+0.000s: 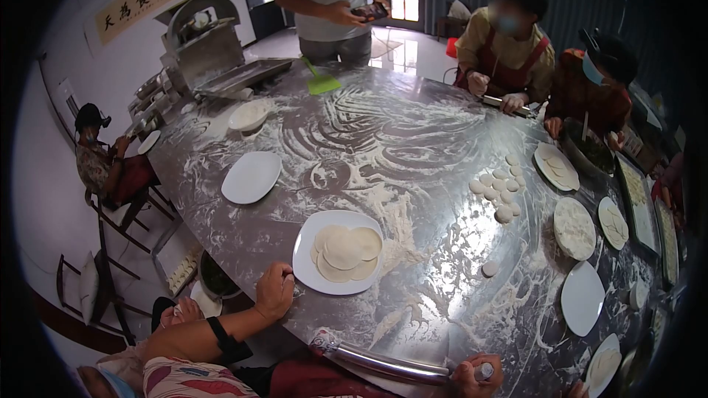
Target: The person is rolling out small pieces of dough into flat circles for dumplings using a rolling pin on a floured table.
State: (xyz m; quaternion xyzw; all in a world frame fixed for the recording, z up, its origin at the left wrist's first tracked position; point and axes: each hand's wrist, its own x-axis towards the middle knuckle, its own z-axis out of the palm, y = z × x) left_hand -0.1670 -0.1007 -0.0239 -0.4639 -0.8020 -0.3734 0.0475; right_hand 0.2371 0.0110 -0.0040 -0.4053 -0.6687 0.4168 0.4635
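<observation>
My left hand [274, 292] is curled closed at the near table edge, right beside a white square plate [301, 273]; what its fingers hold, if anything, is hidden. Overlapping round dough wrappers [343, 250] lie on that plate. Low in the view, my right hand [476, 376] grips one end of a shiny metal rolling pin [391, 363]. The pin's other end [324, 340], mottled white and red, lies near the table edge with no hand on it. Flattened dough pieces [498, 186] are scattered to the right, with a single dough piece [490, 269] closer to me.
A floured metal table [413, 177] spreads ahead. It bears a bare white plate [251, 177], a flour bowl [251, 115], a green scraper [323, 85] and several plates along the right. Co-workers stand or sit around; a neighbour's hand [181, 313] is at lower left. A machine [203, 48] stands behind.
</observation>
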